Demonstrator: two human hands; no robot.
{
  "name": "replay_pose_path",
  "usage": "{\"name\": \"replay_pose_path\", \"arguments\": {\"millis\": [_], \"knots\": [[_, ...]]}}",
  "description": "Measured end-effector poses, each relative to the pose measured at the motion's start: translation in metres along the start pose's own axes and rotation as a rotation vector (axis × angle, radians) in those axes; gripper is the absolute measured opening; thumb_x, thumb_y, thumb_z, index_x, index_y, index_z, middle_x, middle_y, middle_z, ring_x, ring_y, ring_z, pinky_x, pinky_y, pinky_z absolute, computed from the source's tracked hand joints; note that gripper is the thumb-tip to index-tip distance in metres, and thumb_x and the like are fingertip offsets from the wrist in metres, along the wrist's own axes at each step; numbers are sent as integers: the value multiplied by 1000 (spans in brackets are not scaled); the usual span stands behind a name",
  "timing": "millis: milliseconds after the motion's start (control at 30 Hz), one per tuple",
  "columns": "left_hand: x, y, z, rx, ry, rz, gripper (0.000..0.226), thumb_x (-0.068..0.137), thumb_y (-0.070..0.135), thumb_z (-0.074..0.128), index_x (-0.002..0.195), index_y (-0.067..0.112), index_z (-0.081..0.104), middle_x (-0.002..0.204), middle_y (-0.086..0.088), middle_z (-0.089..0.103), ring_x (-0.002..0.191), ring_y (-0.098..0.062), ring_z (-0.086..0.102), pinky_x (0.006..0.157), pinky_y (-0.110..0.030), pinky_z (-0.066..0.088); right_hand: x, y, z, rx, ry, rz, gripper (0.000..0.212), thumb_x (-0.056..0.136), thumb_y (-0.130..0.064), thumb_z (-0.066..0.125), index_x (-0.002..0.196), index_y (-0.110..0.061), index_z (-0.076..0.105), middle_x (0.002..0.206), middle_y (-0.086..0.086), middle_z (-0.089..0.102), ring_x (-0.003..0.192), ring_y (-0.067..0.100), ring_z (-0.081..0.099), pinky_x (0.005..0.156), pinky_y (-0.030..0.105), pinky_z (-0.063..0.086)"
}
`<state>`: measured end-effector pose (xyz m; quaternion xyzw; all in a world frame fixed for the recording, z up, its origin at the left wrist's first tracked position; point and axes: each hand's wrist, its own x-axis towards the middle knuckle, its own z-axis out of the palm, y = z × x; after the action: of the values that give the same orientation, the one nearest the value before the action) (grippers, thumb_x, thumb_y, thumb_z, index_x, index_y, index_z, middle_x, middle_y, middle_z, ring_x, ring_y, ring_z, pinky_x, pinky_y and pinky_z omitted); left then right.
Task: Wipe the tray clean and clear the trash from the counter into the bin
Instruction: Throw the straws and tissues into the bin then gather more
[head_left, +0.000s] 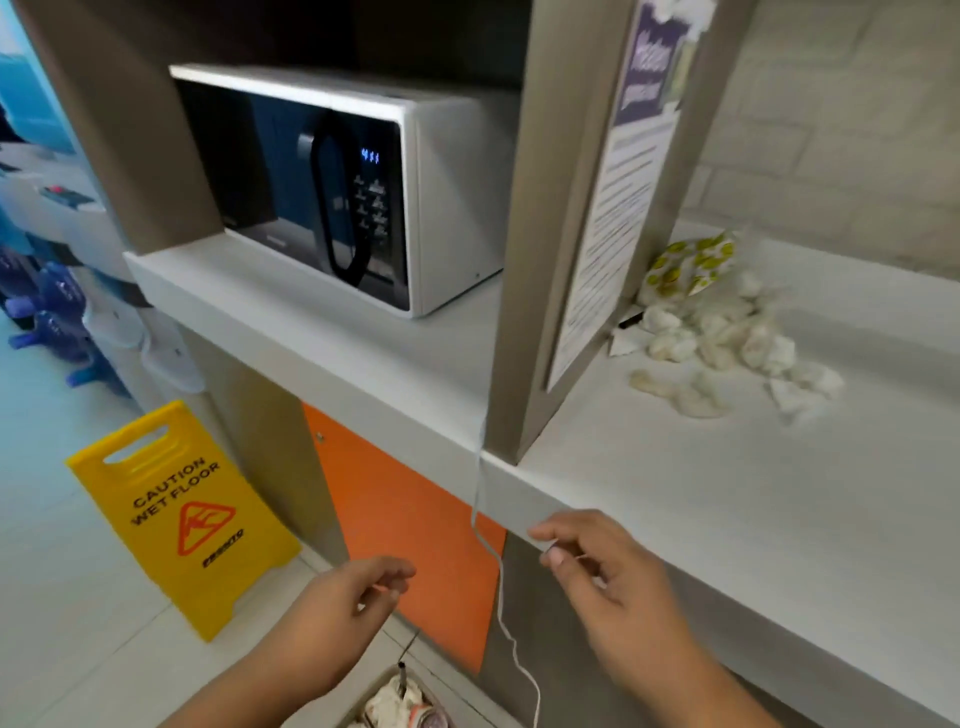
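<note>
At the counter (675, 493) edge, right hand (613, 577); left hand (348, 597) apart, above bin (371, 685).

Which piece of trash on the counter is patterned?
The wrapper at the pile's back, printed with yellow faces; the crumpled tissues in front are plain white.

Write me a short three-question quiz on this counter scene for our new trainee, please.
1. True or false: the crumpled tissues lie on the counter, to the right of the upright panel.
2. What stands to the left of the orange door? A) a yellow wet-floor sign B) a mop bucket C) a stool
3. Fill in: the appliance to the left of the upright panel is a ____.
Key: 1 true; 2 A; 3 microwave.
</note>
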<state>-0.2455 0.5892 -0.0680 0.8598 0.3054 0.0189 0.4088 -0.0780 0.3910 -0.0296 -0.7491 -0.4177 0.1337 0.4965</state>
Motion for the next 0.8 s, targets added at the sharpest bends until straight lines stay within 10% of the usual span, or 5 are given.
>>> {"name": "replay_pose_path", "arguments": {"millis": [300,800], "knots": [[42,141,6,-196,34,224,27,93,14,54,101,38,64,95,24,68,90,4,63,73,-5,45,36,1,-118,13,188,70,31,92,-13,58,90,-42,68,107,-25,58,92,4,61,77,15,47],[160,263,109,67,201,271,25,90,26,58,91,51,55,115,21,55,116,0,43,99,-15,32,85,123,-300,-331,17,206,24,92,-20,57,92,-44,59,110,-24,52,99,-6,54,78,8,39]]}}
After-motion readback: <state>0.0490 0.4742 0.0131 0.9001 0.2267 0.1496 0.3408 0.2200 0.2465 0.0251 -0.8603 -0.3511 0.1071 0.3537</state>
